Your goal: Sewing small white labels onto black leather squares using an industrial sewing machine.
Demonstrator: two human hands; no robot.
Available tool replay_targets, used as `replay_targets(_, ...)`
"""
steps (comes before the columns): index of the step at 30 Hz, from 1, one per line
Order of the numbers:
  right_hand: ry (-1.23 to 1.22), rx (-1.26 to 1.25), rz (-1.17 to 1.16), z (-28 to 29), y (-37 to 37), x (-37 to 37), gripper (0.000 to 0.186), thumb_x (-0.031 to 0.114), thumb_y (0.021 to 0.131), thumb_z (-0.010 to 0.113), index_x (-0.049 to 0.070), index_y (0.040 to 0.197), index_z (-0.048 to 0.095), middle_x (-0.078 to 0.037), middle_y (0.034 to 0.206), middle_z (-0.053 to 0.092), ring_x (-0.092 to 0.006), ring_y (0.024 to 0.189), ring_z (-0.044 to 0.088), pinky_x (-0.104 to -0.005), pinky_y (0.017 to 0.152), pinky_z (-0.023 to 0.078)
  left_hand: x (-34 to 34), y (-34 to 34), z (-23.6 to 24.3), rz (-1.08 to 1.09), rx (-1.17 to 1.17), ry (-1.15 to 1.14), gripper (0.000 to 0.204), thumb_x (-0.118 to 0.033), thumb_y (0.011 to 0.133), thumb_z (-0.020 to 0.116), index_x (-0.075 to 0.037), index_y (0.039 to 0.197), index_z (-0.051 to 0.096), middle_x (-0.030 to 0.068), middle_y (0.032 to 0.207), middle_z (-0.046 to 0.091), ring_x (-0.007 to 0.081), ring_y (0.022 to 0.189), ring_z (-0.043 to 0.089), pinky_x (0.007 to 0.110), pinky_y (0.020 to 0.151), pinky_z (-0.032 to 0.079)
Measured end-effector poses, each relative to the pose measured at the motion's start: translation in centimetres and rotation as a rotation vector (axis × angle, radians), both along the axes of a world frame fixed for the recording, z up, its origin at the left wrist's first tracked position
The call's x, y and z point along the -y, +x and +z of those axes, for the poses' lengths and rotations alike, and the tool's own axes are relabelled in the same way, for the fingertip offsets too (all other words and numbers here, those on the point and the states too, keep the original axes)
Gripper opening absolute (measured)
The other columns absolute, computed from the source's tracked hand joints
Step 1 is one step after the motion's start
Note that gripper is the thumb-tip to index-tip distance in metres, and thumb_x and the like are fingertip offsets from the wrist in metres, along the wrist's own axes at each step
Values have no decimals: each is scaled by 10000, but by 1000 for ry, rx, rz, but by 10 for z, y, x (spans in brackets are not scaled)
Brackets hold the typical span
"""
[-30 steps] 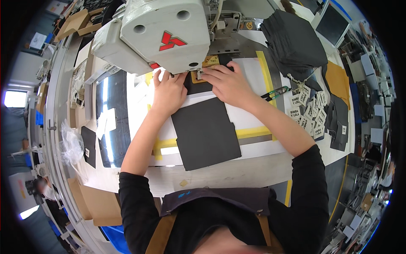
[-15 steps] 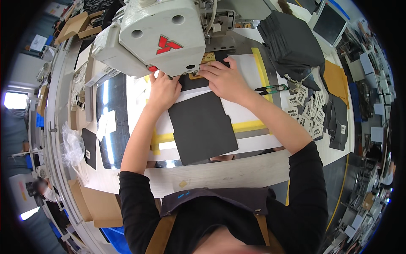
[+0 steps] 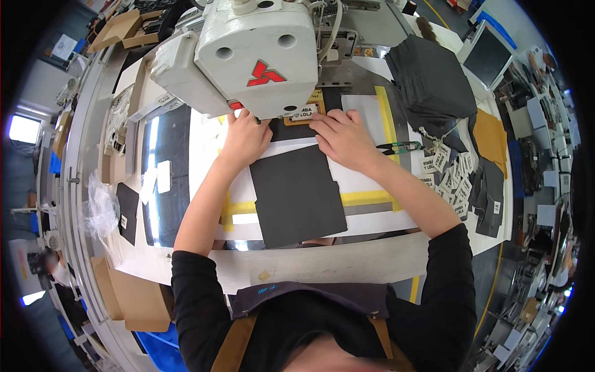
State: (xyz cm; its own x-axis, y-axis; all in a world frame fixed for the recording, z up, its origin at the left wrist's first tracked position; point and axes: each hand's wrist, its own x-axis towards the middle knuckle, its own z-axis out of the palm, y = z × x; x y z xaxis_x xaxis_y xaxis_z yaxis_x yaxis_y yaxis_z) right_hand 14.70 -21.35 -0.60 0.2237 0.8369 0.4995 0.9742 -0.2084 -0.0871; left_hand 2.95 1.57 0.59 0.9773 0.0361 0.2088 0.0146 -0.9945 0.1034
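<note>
A white industrial sewing machine head hangs over the work spot. Under its front edge a white printed label lies within a yellow-brown metal frame, on a dark flat piece. My right hand is beside the frame, fingers stretched out and flat, tips by the label's right side. My left hand rests at the dark piece's left end, fingers stretched forward, tips partly hidden beneath the machine head. A small dark thing at its fingers is too small to name. Closer to me lies a larger dark rectangular panel, touched by neither hand.
Green-handled snips lie right of my right hand, beside scattered white labels. A tall stack of dark pieces stands behind them, near a monitor. Yellow tape borders the white work sheet. Clear plastic lies far left.
The view has shifted slightly. My right hand has drawn a little to the right, away from the machine head, and the white label now shows in the frame. My left hand stays about where it was.
</note>
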Motion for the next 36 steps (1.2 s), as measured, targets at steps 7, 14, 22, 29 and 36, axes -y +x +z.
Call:
replay_targets(7,18,-55,67,0,-22,-15,182,130,816,636,90,990,599,-28,1197,633,-199,982,543,-362,846,363,-18,-17,3,6,-15,9,286,-91,812,585,-53,1081,674,68,1126,577,238,1128,514,496,991,336)
replay_targets(14,29,-61,47,-2,-37,-24,199,124,801,647,93,986,581,-36,1184,620,-204,977,541,-358,831,376,-14,-32,5,-140,178,-35,371,-67,803,617,-90,1173,629,21,1086,617,201,1091,554,432,1015,344)
replay_targets(22,36,-33,33,1,-36,-22,213,148,799,640,94,994,570,-29,1172,615,-193,985,524,-352,843,366,-13,-16,13,-353,49,-68,341,-136,824,612,-152,1164,624,1,1253,619,228,1133,526,456,1030,315)
replay_targets(29,40,-83,41,2,-33,-23,231,100,789,637,99,996,534,-20,1188,607,-211,992,521,-364,843,361,-12,2,12,-379,-81,-239,453,-64,718,544,-144,1158,621,1,1234,635,275,1114,521,449,996,317)
replay_targets(36,-10,-40,40,4,-35,-20,229,116,796,622,84,1007,540,-31,1196,625,-204,980,524,-358,831,370,-7,-14,2,-329,83,-112,393,-76,802,595,-176,1180,634,-31,1221,634,219,1083,547,434,991,342)
